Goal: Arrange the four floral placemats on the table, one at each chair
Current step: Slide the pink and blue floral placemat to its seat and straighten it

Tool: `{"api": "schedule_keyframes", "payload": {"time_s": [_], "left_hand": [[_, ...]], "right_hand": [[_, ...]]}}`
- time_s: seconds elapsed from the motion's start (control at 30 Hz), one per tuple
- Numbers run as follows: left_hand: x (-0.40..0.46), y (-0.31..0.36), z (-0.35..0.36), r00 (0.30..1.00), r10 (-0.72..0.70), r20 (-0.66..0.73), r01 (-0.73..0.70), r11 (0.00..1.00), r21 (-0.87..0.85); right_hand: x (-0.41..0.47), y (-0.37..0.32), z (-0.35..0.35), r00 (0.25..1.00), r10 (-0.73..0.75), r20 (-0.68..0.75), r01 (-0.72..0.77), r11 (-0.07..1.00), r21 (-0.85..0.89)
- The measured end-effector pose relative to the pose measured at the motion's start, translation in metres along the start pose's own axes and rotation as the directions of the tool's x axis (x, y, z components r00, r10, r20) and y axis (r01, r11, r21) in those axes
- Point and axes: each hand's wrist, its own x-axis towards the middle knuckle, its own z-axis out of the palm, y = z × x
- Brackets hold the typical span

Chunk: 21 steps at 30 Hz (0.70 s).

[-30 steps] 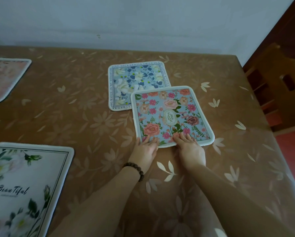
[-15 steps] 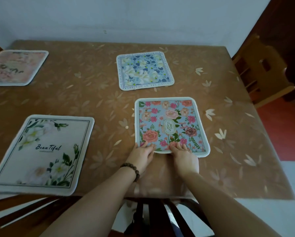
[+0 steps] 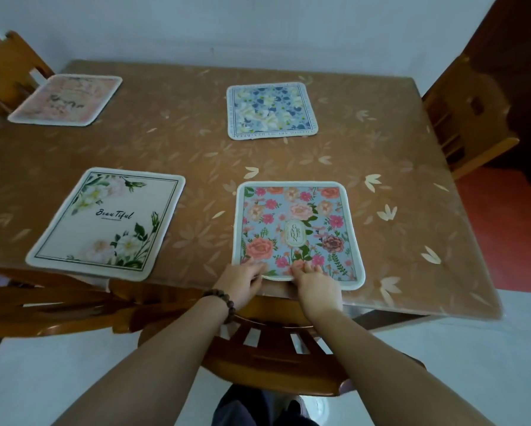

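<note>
Several floral placemats lie flat on the brown table (image 3: 181,142). A light-blue mat with pink flowers (image 3: 298,229) sits at the near edge, in front of a wooden chair (image 3: 276,342). My left hand (image 3: 242,281) and my right hand (image 3: 316,287) both pinch its near edge, fingers on top. A white mat reading "Beautiful" (image 3: 107,222) lies at the near left. A dark-blue mat with white flowers (image 3: 270,110) lies at the far side. A pink mat (image 3: 67,99) lies at the far left.
One wooden chair (image 3: 461,118) stands at the table's right end and another (image 3: 3,75) at the far left. A further chair back (image 3: 43,302) sits under the near left edge. A white wall runs behind the table; the floor at right is red.
Both hands have dragged the pink-flowered mat toward me, off the dark-blue mat and down to the near table edge. The camera has pulled back, showing the whole table and the chairs.
</note>
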Motion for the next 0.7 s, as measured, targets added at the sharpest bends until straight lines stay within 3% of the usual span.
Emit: {"api": "schedule_keyframes", "payload": {"time_s": [0.1, 0.2, 0.37, 0.5, 0.7], "left_hand": [[-0.003, 0.001, 0.002, 0.996, -0.082, -0.022, 0.084, 0.990, 0.115], [-0.001, 0.000, -0.002, 0.972, -0.224, -0.063, 0.232, 0.960, 0.156], [0.004, -0.010, 0.003, 0.932, -0.359, 0.051, 0.339, 0.912, 0.232], [0.006, -0.014, 0.010, 0.940, -0.341, 0.023, 0.324, 0.911, 0.254], [0.009, -0.017, 0.007, 0.947, -0.315, -0.060, 0.320, 0.934, 0.156]], "right_hand": [[-0.004, 0.014, 0.004, 0.999, -0.008, -0.031, 0.009, 0.999, 0.053], [-0.004, 0.039, -0.003, 0.989, 0.113, -0.093, -0.100, 0.985, 0.141], [0.001, 0.076, -0.008, 0.970, 0.238, 0.041, -0.240, 0.927, 0.287], [0.001, 0.073, 0.000, 0.967, 0.252, 0.051, -0.254, 0.908, 0.333], [-0.002, 0.060, 0.002, 0.959, 0.283, 0.035, -0.277, 0.896, 0.348]]}}
